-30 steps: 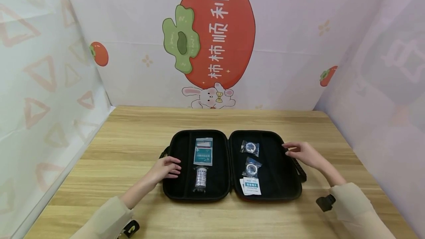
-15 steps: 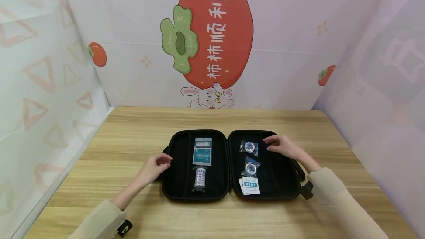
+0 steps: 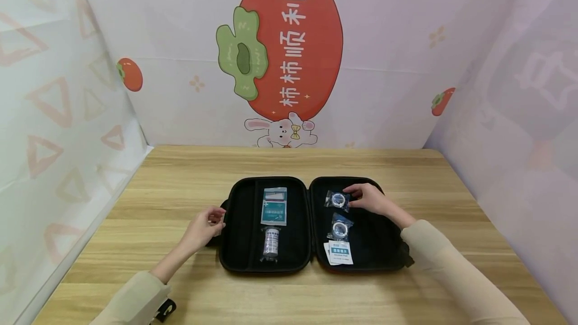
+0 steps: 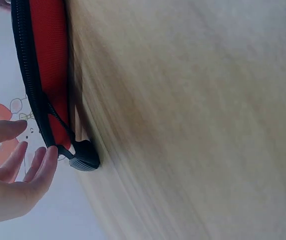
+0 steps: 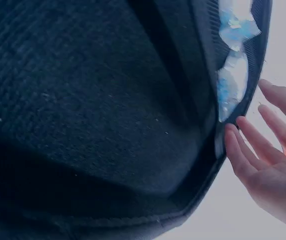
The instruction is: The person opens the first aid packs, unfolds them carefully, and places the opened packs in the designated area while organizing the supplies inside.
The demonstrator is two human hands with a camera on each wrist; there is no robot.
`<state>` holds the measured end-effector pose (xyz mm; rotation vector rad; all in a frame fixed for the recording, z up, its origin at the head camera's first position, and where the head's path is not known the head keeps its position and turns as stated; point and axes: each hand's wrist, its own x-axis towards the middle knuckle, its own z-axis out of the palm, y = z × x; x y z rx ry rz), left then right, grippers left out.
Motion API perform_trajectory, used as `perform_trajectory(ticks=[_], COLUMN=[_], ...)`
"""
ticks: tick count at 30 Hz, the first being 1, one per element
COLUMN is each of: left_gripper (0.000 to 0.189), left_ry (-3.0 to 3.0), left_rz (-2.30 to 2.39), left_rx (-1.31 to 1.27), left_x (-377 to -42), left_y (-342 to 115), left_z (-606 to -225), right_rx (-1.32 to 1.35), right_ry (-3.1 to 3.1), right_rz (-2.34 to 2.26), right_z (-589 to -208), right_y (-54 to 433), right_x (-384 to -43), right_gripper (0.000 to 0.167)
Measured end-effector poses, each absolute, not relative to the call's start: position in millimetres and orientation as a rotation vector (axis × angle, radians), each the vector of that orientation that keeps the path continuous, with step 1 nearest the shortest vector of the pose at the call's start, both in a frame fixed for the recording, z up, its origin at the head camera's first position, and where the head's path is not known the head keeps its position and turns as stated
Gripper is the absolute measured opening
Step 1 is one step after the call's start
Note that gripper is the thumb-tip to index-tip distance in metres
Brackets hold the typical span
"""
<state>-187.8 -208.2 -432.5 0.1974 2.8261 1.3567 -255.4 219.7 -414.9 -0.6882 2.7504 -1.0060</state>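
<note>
A black zippered case point(image 3: 239, 234) lies unfolded on the table. In its right half are two clear-wrapped rolls that look like tape, an upper roll point(image 3: 337, 200) and a lower roll point(image 3: 340, 228). My right hand point(image 3: 371, 198) reaches in from the right, fingertips right at the upper roll's wrapper; the right wrist view shows its thumb and fingers point(image 5: 260, 142) apart. At the case's outer left edge is my left hand point(image 3: 201, 227), fingers loosely bent. In the left wrist view, one fingertip is beside the zipper's edge and a ribbed black end piece point(image 4: 85, 156).
The left half holds a teal-and-white packet point(image 3: 273, 209) and a wrapped white roll point(image 3: 271, 242). White-and-teal square sachets point(image 3: 340, 253) lie overlapping below the lower roll. Behind the wooden table point(image 3: 289, 295) stands a printed backdrop point(image 3: 384, 89).
My right hand has moved left, from the case's right rim to the upper wrapped roll. My left hand has drawn back left from over the case to its outer edge.
</note>
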Motion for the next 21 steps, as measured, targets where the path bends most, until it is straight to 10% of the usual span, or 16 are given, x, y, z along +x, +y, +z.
perform_trajectory(ticks=[21], left_gripper=[0.041], left_ry=[2.772], left_rz=[1.327], left_rx=[0.163], left_x=[-192.2], left_y=[-205.7], left_z=[-438.6], right_rx=[-0.659], right_ry=[2.831], right_rz=[-0.893], right_z=[-431.9], right_y=[204.1], right_x=[-264.5], right_gripper=[0.049])
